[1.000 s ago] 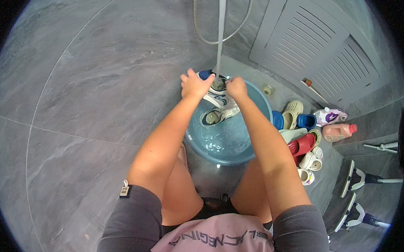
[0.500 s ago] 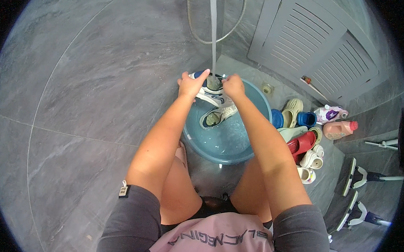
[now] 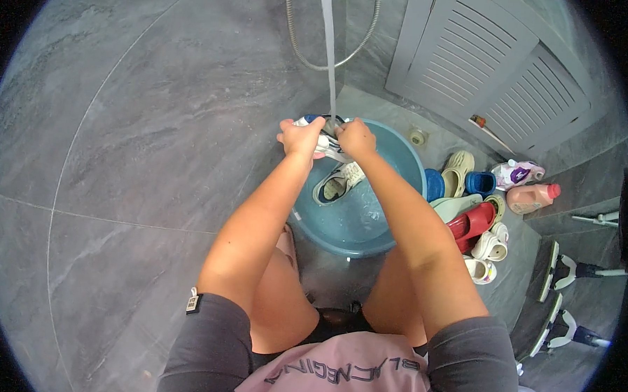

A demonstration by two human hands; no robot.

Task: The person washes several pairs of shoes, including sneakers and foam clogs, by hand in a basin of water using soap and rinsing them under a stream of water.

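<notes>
Over the far side of a blue-grey basin (image 3: 354,240), both my hands grip a white and navy sneaker (image 3: 332,149). My left hand (image 3: 302,136) is closed around its left side. On the right, my right hand (image 3: 356,137) pinches the shoe's edge by the opening, its fingertips partly hidden. A stream of water (image 3: 329,63) falls from above into the sneaker's opening between my hands. Below it in the basin, a second white and navy sneaker (image 3: 335,187) lies in shallow water with its opening facing up.
Right of the basin stand several clogs and slippers, among them a red slipper (image 3: 475,218) and a beige clog (image 3: 458,171). A pink bottle (image 3: 532,198) stands beyond them. A floor drain (image 3: 417,137) lies near the louvred grey cabinet (image 3: 494,71). A shower hose (image 3: 366,40) hangs behind.
My hands have come slightly closer together, and the held sneaker has tilted so less of its side shows. Water keeps running into it.
</notes>
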